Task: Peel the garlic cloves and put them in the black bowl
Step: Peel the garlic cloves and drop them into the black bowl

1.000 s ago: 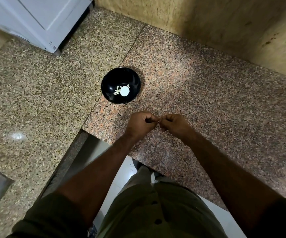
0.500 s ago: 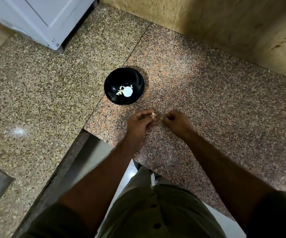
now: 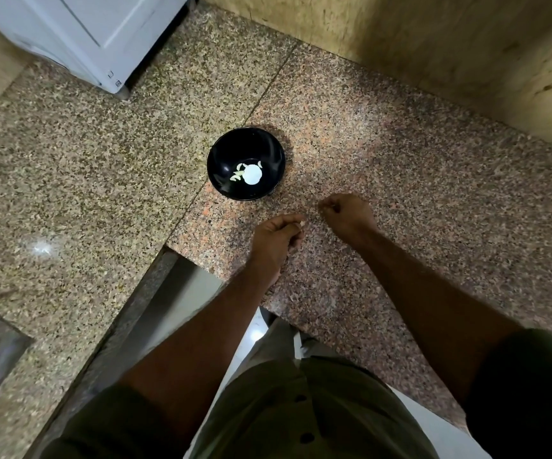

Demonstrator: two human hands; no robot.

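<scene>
Left hand (image 3: 276, 238) pinches a garlic clove (image 3: 301, 223) just below the black bowl (image 3: 225, 154); right hand (image 3: 347, 213), clenched, apparently holds peel. Next: drop the clove in.

Your single head camera looks steeply down and forward over the granite counter (image 3: 400, 180), close above your forearms; wide-angle edges blur, perhaps hiding corner detail.

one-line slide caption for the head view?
Left hand pinches a garlic clove near the black bowl; right hand curled beside it.
</scene>
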